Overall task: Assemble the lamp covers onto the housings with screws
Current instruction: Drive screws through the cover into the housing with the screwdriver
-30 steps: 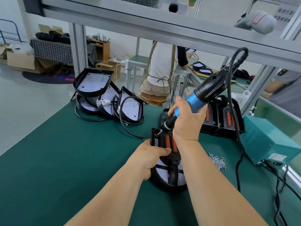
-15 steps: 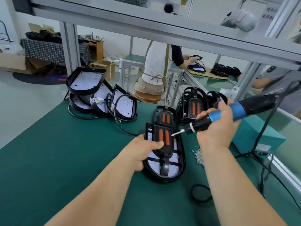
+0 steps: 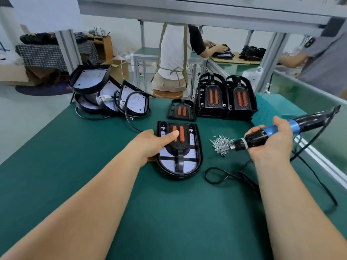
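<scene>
Green matting covers the surface (image 3: pixel 93 166), and near its middle lies a black lamp housing (image 3: pixel 180 176), rounded end toward the person, with a black cover (image 3: pixel 180 147) seated on top. The cover shows two orange strips at its far end. The left hand (image 3: pixel 150 145) holds the housing by its left rim, its thumb stretched flat across the cover beside the orange strips; the other fingers are hidden behind the hand. To the right, well apart from the housing, the right hand (image 3: pixel 276 145) is wrapped round a black and blue electric screwdriver (image 3: pixel 253 140), fingers curled about the barrel. The tool lies nearly level, and its tip points left into a small heap of silver screws (image 3: pixel 220 143) lying on the surface between the housing and that hand. A black cable (image 3: pixel 221 177) loops on the surface in front of the screws. Beyond the housing a single loose cover (image 3: pixel 181 110) lies flat, and just right of it stand two stacks of covers (image 3: pixel 213 96), side by side. At the far left, several open housings (image 3: pixel 135 100) with white insides lean against one another, cables trailing. A teal box (image 3: pixel 270 107) sits at the right edge, behind the screwdriver.
</scene>
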